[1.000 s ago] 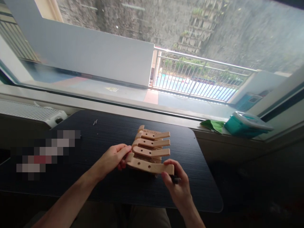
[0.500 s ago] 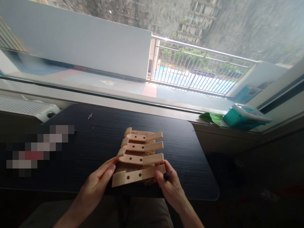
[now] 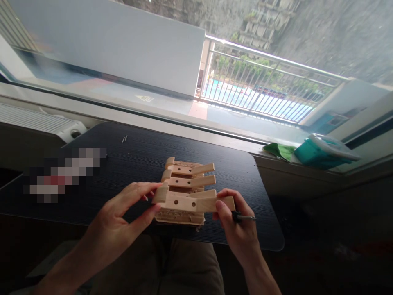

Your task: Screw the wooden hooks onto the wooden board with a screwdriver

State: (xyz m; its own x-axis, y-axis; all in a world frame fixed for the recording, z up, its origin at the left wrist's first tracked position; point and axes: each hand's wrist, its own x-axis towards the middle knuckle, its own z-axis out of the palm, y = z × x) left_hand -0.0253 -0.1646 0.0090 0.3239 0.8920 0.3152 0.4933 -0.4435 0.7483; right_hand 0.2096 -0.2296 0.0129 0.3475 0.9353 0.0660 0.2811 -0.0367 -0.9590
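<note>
A pale wooden rack [image 3: 187, 186] of several curved slats with drilled holes rests on a black table [image 3: 129, 164]. My left hand [image 3: 129, 209] pinches the hooked left end of the nearest slat [image 3: 184, 203]. My right hand [image 3: 235, 223] grips that slat's right end and also holds a small dark tool with a metal tip [image 3: 244, 217] between its fingers. The nearest slat is lifted a little above the rack's base board [image 3: 179, 217].
A small screw or pin [image 3: 124, 139] lies at the table's far left. A blurred patch [image 3: 61, 176] covers something on the left. On the window sill at the right are a green cloth [image 3: 281, 150] and a teal box [image 3: 322, 152]. A radiator [image 3: 39, 123] stands at left.
The nearest slat has come up from a tilted position near the table edge to level with the rack. Both hands have moved with it, and the tool's tip now shows.
</note>
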